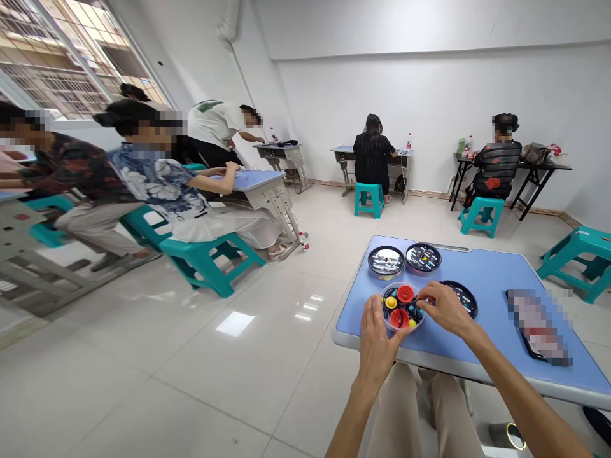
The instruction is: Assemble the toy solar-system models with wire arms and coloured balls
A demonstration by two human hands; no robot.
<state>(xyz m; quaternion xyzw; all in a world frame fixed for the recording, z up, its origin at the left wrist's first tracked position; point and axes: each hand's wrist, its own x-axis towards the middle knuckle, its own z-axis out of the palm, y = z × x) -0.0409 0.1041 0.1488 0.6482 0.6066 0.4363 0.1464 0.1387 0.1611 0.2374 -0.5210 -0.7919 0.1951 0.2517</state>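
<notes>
Tub [388, 325], clear, round & open-topped, near the close edge of a pale-blue table [487, 270], btwn the worker's two hands. L. hand [376, 331] clasps its near-L. side, fingers along the wall, thumb at the front; R. hand [443, 306] is at the opposite rim, fingertips bunched; from where I stand, can't tell whether they pinch a pc. Contents: red cups [405, 293], yellow balls [391, 303], dark pcs [403, 305]. Handling (est.): prob. light, thin plastic, a bit springy, apt to slide if nudged; cups likely stiff, balls prone to roll. Best hold: tub low on the wall w/ spread fingers, no hard squeeze; cups by the rim, balls btwn thumb & index. Surface: flat, smooth-looking, w/ two black-lidded tubs [386, 261] beyond; black disc [466, 299], prob. a lid, partly hidden by the R. hand; dark-edged item [539, 327], blurred, farther R. Room: white walls [334, 89], shiny tiled floor [229, 388], teal stools [219, 261], barred window [81, 70] at L.; seated persons [372, 152] at desks [260, 181], one other bent over.
</notes>
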